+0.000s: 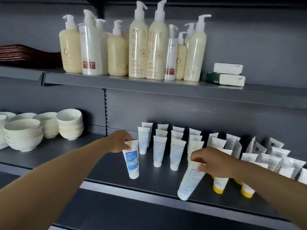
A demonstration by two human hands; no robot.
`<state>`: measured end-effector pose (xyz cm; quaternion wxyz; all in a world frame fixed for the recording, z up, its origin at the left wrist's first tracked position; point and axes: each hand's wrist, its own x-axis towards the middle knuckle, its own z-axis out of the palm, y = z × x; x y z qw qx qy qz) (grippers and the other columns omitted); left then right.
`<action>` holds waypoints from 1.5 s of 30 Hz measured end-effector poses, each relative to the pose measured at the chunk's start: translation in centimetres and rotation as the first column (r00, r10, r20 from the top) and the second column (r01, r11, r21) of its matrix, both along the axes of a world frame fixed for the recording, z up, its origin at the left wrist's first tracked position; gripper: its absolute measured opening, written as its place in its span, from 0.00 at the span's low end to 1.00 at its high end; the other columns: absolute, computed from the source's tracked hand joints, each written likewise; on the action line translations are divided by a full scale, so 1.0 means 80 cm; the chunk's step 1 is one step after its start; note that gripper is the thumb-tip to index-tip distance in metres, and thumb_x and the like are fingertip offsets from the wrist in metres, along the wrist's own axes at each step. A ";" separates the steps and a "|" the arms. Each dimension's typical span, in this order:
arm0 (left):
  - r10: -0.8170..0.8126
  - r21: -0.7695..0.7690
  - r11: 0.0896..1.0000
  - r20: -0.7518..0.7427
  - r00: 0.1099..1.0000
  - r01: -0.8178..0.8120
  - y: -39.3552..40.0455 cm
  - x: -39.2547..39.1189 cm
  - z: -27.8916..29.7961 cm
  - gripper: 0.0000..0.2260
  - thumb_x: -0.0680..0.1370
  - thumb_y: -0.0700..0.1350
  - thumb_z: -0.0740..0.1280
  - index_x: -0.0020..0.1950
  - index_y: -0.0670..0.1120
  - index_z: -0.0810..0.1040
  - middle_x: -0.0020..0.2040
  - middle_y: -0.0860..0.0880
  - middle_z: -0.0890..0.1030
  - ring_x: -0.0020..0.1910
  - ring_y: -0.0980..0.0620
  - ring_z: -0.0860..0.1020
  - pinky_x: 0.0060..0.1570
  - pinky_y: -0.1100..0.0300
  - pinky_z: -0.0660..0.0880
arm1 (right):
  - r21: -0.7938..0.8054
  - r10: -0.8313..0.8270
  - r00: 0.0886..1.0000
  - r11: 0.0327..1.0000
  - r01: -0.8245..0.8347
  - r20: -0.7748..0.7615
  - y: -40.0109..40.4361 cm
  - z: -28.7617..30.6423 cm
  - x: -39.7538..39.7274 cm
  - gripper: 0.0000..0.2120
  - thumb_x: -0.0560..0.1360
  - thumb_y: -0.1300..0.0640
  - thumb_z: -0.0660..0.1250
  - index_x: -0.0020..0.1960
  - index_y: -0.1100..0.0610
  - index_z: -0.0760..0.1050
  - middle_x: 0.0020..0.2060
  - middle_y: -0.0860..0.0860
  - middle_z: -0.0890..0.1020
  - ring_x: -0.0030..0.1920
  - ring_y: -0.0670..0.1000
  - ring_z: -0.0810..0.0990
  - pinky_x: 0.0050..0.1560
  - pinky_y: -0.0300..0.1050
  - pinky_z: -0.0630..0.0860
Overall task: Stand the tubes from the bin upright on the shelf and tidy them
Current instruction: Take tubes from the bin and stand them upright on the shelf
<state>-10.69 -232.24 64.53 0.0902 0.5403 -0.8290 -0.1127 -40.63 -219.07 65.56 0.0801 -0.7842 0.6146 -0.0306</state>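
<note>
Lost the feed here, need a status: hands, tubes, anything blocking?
Left hand pinches blue-label tube, upright on shelf. Right hand grips leaning tube, cap down at shelf front. Yellow-capped tubes crowd its right.

dark grey metal shelving (149, 85) fills the scene against a matching grey back panel (249, 39), a slotted upright (105, 110) at centre; soft light glints along the shelf edges.

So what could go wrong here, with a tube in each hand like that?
The right hand holds a tilted tube whose cap sits near the shelf edge; it could slip off. That hand also hangs close over the yellow-capped tubes and might knock them. The left hand pinches only the blue-labelled tube by its top, so it may topple.
</note>
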 end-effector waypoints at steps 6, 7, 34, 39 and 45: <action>-0.005 -0.025 1.000 -0.056 0.998 0.003 -0.091 0.000 -0.026 0.15 0.76 0.43 0.68 0.62 0.44 0.77 0.61 0.47 0.76 0.58 0.49 0.74 0.56 0.59 0.69 | -0.039 -0.089 0.995 0.995 0.088 -0.041 -0.066 -0.007 0.016 0.06 0.74 0.60 0.66 0.51 0.56 0.77 0.47 0.49 0.80 0.47 0.49 0.78 0.50 0.45 0.75; -0.011 -0.034 0.999 -0.056 0.998 0.009 -0.101 -0.002 -0.027 0.15 0.76 0.42 0.68 0.62 0.44 0.77 0.61 0.47 0.76 0.59 0.49 0.74 0.56 0.59 0.69 | -0.035 -0.103 0.993 0.994 0.101 -0.057 -0.075 -0.006 0.018 0.08 0.74 0.60 0.67 0.53 0.56 0.78 0.49 0.49 0.80 0.49 0.49 0.78 0.52 0.46 0.76; -0.203 -0.088 0.976 -0.046 0.978 0.199 -0.171 -0.044 -0.058 0.13 0.80 0.38 0.59 0.62 0.41 0.77 0.63 0.45 0.78 0.60 0.47 0.75 0.58 0.61 0.68 | 0.041 -0.169 0.955 0.982 0.185 -0.243 -0.130 -0.033 0.034 0.06 0.75 0.65 0.61 0.44 0.56 0.72 0.43 0.50 0.76 0.44 0.50 0.75 0.39 0.38 0.68; -0.178 -0.121 0.978 -0.063 0.982 0.170 -0.173 -0.051 -0.061 0.14 0.80 0.38 0.59 0.64 0.42 0.76 0.65 0.45 0.76 0.62 0.47 0.74 0.59 0.61 0.68 | 0.049 -0.196 0.950 0.976 0.214 -0.243 -0.137 -0.031 0.032 0.10 0.73 0.68 0.61 0.50 0.57 0.76 0.48 0.53 0.79 0.47 0.52 0.79 0.46 0.45 0.77; -0.167 -0.133 0.978 -0.047 0.985 0.160 -0.169 -0.051 -0.058 0.12 0.80 0.38 0.58 0.60 0.42 0.78 0.60 0.45 0.78 0.57 0.47 0.76 0.55 0.59 0.70 | 0.060 -0.184 0.949 0.977 0.206 -0.257 -0.137 -0.027 0.034 0.12 0.74 0.67 0.63 0.54 0.55 0.76 0.47 0.50 0.76 0.47 0.50 0.76 0.45 0.40 0.74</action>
